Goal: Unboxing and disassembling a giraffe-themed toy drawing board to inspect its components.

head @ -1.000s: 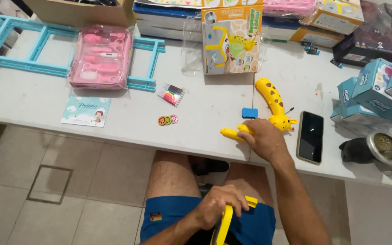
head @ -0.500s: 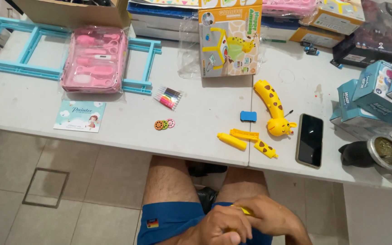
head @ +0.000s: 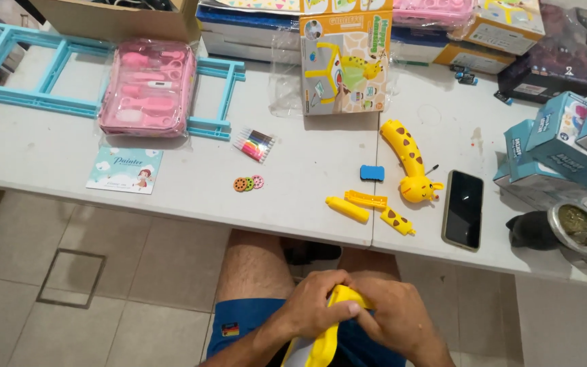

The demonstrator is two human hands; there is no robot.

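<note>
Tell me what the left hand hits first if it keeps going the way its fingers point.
The left hand points right across the lap, fingers already on the yellow plastic part. Straight on, it would meet the right hand gripping the same part from the other side. Depth between them is unclear.

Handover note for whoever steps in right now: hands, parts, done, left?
Left hand and right hand: both grip one yellow plastic part over the lap, below the table edge.
On the table: giraffe neck-and-head piece, two yellow sticks, a spotted piece, a blue block, the toy's box, a phone.
Done: box unpacked, parts laid out.
Left: those table pieces remain loose.
</note>
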